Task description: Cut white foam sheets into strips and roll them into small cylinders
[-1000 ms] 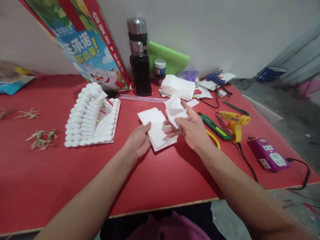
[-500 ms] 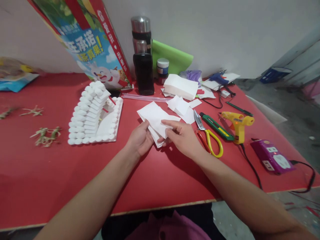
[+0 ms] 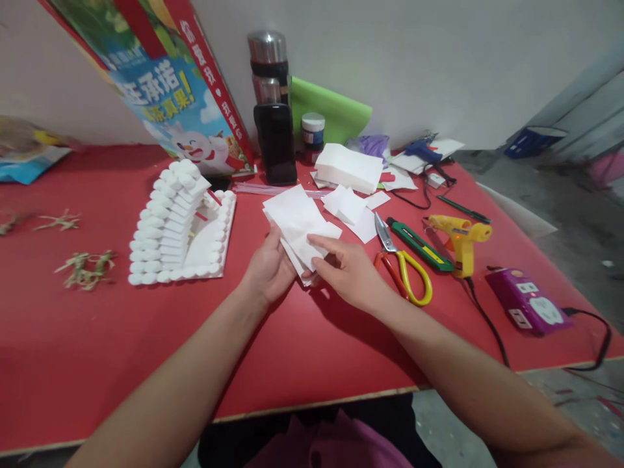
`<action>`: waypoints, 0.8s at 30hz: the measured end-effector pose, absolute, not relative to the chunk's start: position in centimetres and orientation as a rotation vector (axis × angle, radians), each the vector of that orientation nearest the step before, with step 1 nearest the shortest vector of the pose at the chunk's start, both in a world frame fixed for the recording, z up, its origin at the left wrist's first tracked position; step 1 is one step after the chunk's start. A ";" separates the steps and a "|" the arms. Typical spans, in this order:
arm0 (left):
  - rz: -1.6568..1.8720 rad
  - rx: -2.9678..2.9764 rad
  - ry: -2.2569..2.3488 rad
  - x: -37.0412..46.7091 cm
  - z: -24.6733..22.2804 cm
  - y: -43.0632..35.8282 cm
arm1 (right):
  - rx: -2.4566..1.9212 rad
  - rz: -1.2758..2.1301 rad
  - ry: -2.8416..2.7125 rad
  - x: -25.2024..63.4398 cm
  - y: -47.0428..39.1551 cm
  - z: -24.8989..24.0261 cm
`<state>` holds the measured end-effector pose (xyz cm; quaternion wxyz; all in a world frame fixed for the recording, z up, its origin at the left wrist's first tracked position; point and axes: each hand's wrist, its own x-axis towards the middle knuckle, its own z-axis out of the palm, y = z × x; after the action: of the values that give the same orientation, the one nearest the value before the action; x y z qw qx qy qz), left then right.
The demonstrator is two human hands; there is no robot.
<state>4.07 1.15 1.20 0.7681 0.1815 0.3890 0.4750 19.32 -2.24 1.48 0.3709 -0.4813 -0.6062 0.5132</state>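
Note:
Several white paper pieces (image 3: 295, 218) lie stacked and fanned out between my two hands, above the red table (image 3: 312, 351). My left hand (image 3: 273, 270) supports the stack from the left and below, its fingers partly hidden under the paper. From the right, my right hand (image 3: 344, 270) pinches the lower right part of the papers, with thumb and forefinger on top. To the left stands a white model (image 3: 180, 227) with curved steps and rounded edging. More cut paper pieces (image 3: 348, 207) lie just beyond my right hand.
Scissors (image 3: 404, 273), a green utility knife (image 3: 422, 246) and a yellow glue gun (image 3: 463, 237) lie on the right, near a purple power box (image 3: 529, 302) with a cord. Behind stand a black phone (image 3: 274, 144), a thermos (image 3: 267, 52) and a printed box (image 3: 170, 97). Knotted straw pieces (image 3: 88, 270) lie left.
The top paper now lies higher and covers more of the stack, and my left thumb has slipped from its top to the edge. The whole view has shifted slightly.

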 end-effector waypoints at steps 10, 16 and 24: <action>1.024 0.350 0.835 4.0 0.4 1.2 | -1.290 1.127 -1.660 19.3 -2.4 1.4; 0.962 0.329 0.869 3.7 0.7 1.0 | -1.253 1.354 -1.492 19.4 -2.4 1.6; 1.004 0.338 0.801 4.2 0.7 0.8 | -1.337 1.207 -1.324 20.3 -1.0 1.7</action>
<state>4.16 0.77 0.74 0.7875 0.1569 0.3716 0.4659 20.34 -1.03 1.72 0.4375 -0.5379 -0.5324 0.4856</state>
